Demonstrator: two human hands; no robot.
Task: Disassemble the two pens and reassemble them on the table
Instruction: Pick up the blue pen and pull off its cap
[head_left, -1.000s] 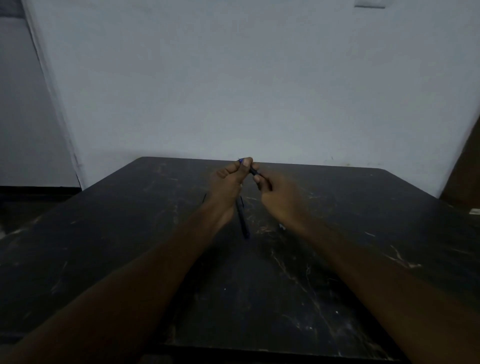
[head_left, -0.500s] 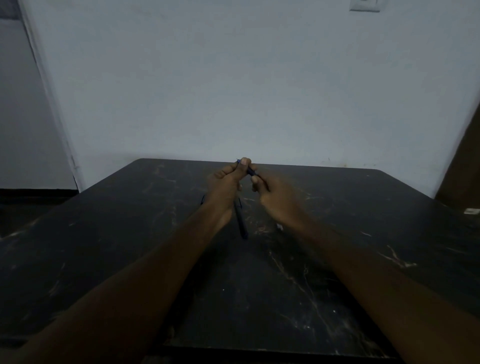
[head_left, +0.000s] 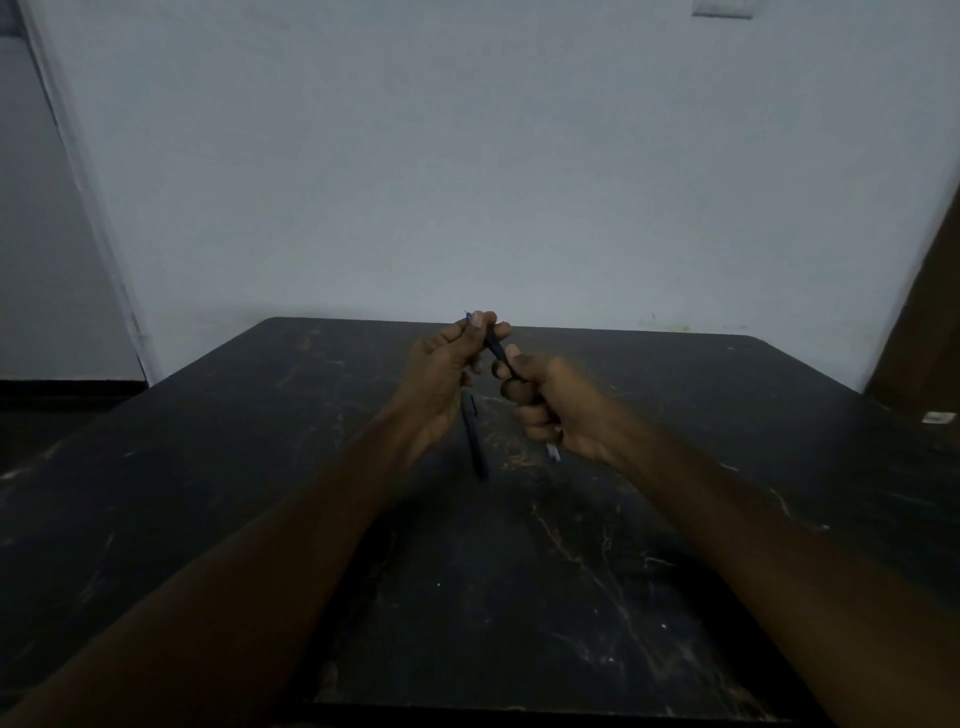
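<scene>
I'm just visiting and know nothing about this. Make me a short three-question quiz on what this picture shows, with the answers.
1. True or false: both hands hold the same pen above the table.
2. Where is the other pen? A) lying on the table between the hands B) standing in a cup C) on the floor
3. Fill in: the table top is ____ in colour.

Key
1. True: the left hand and right hand both grip the raised pen.
2. A: the second pen lies flat on the table.
3. Black, with pale scratches.

table (head_left: 649, 571): black, pale scratches | pens (head_left: 475, 441): dark blue | wall (head_left: 467, 156): pale grey
</scene>
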